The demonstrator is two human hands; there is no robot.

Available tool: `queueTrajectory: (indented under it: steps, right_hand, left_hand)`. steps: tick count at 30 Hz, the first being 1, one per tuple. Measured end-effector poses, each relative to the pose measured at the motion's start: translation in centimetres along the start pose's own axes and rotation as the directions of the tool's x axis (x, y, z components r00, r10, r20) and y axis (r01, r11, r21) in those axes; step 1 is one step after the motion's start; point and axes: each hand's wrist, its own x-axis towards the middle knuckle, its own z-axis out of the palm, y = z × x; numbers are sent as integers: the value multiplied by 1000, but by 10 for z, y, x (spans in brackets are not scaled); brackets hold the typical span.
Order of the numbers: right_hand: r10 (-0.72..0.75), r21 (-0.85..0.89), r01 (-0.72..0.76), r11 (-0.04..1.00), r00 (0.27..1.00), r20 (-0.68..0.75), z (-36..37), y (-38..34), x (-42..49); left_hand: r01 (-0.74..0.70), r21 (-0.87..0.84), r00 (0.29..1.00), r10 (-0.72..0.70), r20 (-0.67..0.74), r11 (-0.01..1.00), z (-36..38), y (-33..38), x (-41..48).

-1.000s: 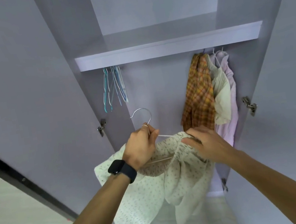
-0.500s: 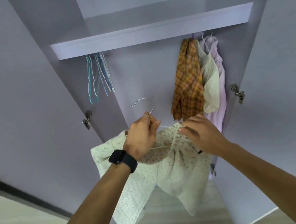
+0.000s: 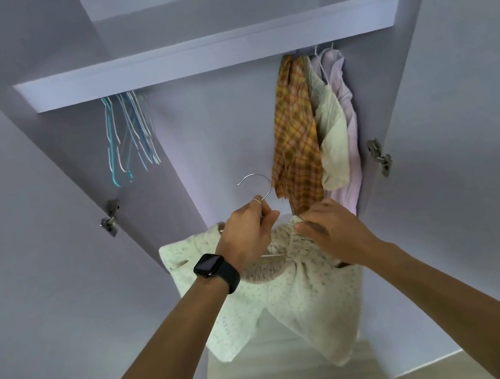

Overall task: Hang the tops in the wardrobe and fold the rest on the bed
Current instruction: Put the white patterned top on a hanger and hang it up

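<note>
In front of the wardrobe point(image 3: 189, 59), the left hand point(image 3: 246, 234) grips the hanger point(image 3: 253, 174) by its neck and the right hand point(image 3: 330, 230) pinches the floral top point(image 3: 311, 297) bunched on it, which could slip off once released.

I see bare hangers point(image 3: 130, 136) bunched under the left end of the wardrobe shelf point(image 3: 204, 55). Three tops point(image 3: 329, 117) hang touching under its right end.

Left wrist: 1 black smartwatch point(image 3: 210, 265), rounded-rectangle face, dark glossy screen, black band point(image 3: 232, 278). Left hand point(image 3: 246, 234): 1 thin silver ring point(image 3: 257, 201) on a finger. Left forearm point(image 3: 169, 349) and right forearm point(image 3: 454, 288) uncovered along whole visible length.
</note>
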Motion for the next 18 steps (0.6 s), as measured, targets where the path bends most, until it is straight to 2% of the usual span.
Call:
queueTrajectory:
  steps: [5,12,16,18]
  right_hand:
    - [51,-107,-28,994,974,222,9,10,-2]
    - [151,-237,-116,965,979,136,20,-10,15]
    - [304,-274,-270,923,949,87,29,-28,39]
    - [376,-299,-347,889,926,43,36,-34,53]
  left_hand:
    - [16,-15,999,-15,44,1000,16,-15,7]
    - [-74,7,994,73,81,997,6,-33,32]
    - [-143,50,983,136,123,988,-15,-63,43]
    - [-194,104,978,184,96,975,-32,-83,52]
